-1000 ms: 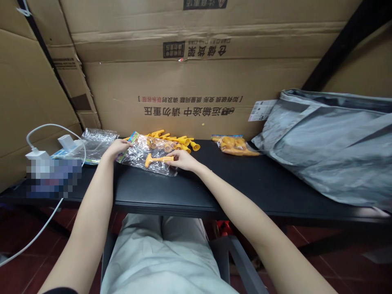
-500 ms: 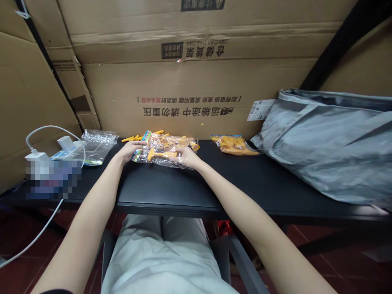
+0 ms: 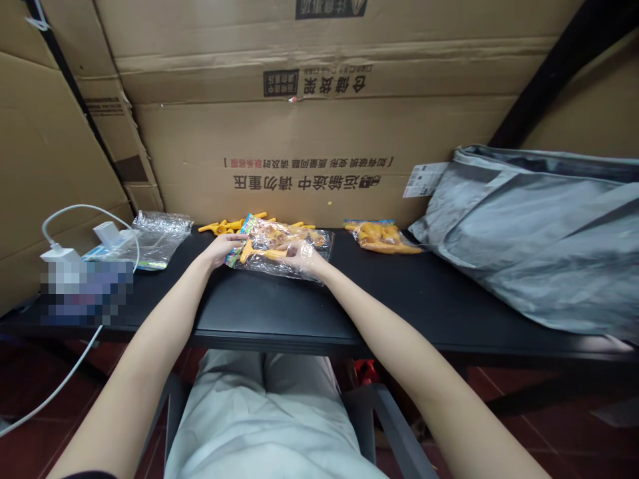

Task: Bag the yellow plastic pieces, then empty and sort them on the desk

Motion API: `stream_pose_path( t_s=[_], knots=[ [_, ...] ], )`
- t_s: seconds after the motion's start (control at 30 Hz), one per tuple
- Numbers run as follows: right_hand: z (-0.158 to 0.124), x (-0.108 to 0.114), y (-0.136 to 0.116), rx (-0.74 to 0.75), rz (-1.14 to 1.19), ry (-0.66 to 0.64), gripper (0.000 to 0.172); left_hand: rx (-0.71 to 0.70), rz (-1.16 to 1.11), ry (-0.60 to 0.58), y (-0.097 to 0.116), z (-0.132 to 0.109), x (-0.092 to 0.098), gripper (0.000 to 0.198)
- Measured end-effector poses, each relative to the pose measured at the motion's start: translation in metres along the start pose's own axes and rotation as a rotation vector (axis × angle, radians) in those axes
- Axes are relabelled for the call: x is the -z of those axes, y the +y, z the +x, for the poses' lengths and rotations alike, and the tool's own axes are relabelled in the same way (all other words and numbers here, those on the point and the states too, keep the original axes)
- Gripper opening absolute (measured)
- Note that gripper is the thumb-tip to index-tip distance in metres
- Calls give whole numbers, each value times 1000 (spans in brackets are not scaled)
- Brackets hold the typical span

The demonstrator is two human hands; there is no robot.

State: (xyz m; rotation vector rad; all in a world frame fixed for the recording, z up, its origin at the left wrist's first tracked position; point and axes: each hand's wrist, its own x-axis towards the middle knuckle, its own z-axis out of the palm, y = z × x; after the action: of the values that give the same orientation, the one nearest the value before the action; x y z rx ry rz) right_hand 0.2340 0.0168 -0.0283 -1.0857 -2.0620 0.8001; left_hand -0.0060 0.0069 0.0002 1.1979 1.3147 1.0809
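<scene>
A clear plastic bag (image 3: 309,271) with a colourful printed header lies above the black table. My left hand (image 3: 222,249) is closed on the bag's printed left end. Around the end of a yellow T-shaped plastic piece (image 3: 248,251) the fingers of my right hand (image 3: 303,258) are closed. Shiny film overlaps that hand, and I cannot tell whether it is inside the bag or behind the film. More yellow plastic pieces (image 3: 219,227) lie loose just beyond the bag, partly hidden by it.
A filled bag of yellow pieces (image 3: 382,237) lies to the right, near a large grey fabric bag (image 3: 529,246). Flat clear packets (image 3: 164,236), a white charger with cable (image 3: 60,256) and a blurred-out object (image 3: 90,293) are at left. Cardboard (image 3: 319,133) walls the back.
The bag and my left hand have shifted slightly right, uncovering more loose yellow pieces at the left. My right hand still grips the T-shaped piece.
</scene>
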Motion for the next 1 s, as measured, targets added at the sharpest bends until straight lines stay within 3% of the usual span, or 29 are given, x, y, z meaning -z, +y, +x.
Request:
stream_pose_path(
  t_s=[0.17,0.33,0.4,0.5,0.63,0.77,0.9,1.0],
  knots=[
    [-4,-2,-4,-34,42,-112,42,-18,31,17,-2,1,1,38],
    [-7,0,-11,-4,74,-266,49,-154,190,137,-9,8,4,46],
    [-7,0,-12,-2,83,-277,48,-259,357,243,-13,12,6,44],
    [-8,-2,-15,-3,109,-283,48,-526,672,399,-15,11,6,42],
    [-10,-3,-19,42,134,-302,47,-795,935,450,-13,1,-8,48],
    [-10,-6,-23,75,140,-355,50,-794,1098,433,-15,-5,-26,55],
    [-8,-8,-23,26,190,-399,54,-721,1208,379,-21,-1,-32,59],
    [-2,-3,-19,25,276,-306,43,-619,1246,367,-23,3,-28,62]
  ],
)
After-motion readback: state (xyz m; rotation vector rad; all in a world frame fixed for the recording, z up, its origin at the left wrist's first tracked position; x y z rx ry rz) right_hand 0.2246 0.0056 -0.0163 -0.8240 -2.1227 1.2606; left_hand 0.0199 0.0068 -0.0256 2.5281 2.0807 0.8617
